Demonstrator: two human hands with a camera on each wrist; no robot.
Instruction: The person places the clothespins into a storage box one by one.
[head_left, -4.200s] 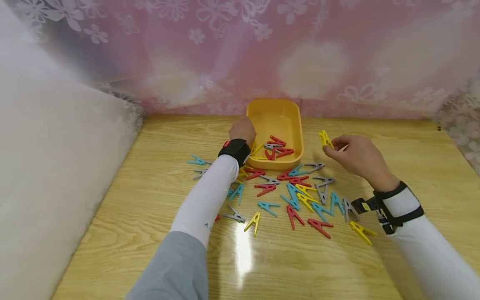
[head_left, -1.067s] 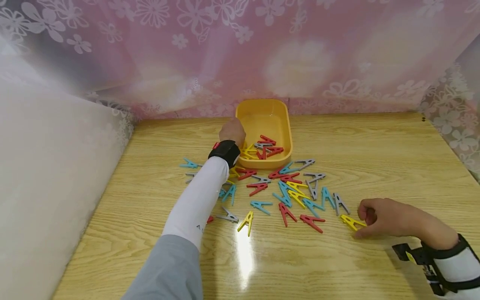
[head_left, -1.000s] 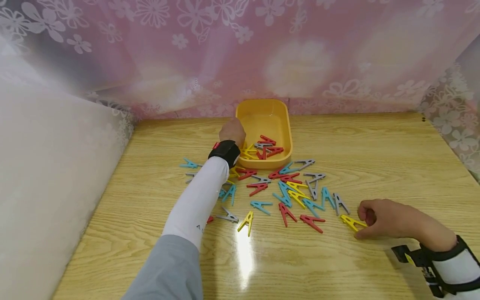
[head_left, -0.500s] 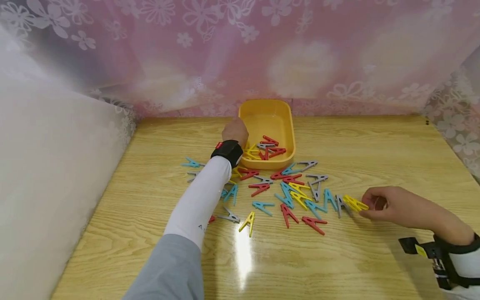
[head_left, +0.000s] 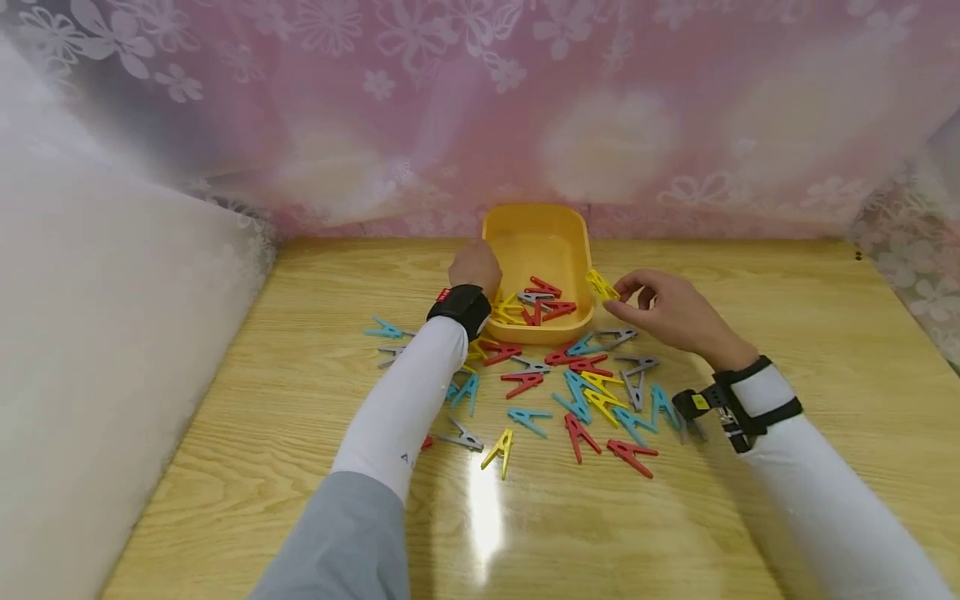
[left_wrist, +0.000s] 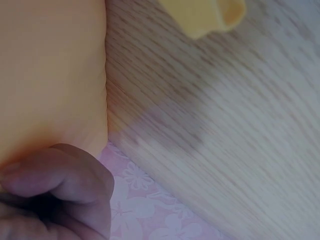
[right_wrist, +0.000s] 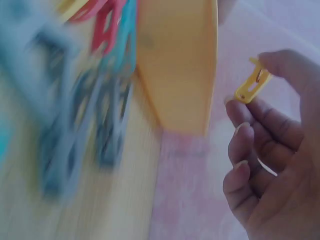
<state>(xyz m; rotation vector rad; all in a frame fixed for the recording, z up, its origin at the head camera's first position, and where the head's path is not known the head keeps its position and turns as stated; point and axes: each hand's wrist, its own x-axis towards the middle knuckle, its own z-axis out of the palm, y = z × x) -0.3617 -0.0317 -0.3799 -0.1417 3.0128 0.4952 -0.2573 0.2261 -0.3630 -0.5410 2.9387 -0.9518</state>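
Note:
My right hand pinches a yellow clothespin by its handle end, at the right rim of the yellow-orange plastic bin. In the right wrist view the thumb and index finger grip that clothespin, with the other fingers curled below. My left hand holds the bin's left rim; its curled fingers show against the orange wall in the left wrist view. In the bin's near part lie several red clothespins, a grey one and yellow ones.
Several blue, red, grey and yellow clothespins lie scattered on the wooden table in front of the bin, such as a red one, a blue one and a yellow one. A pink flowered curtain hangs behind.
My right hand has picked up the yellow clothespin from the table's right side and carried it up and left to the bin's right rim. The left hand keeps its place.

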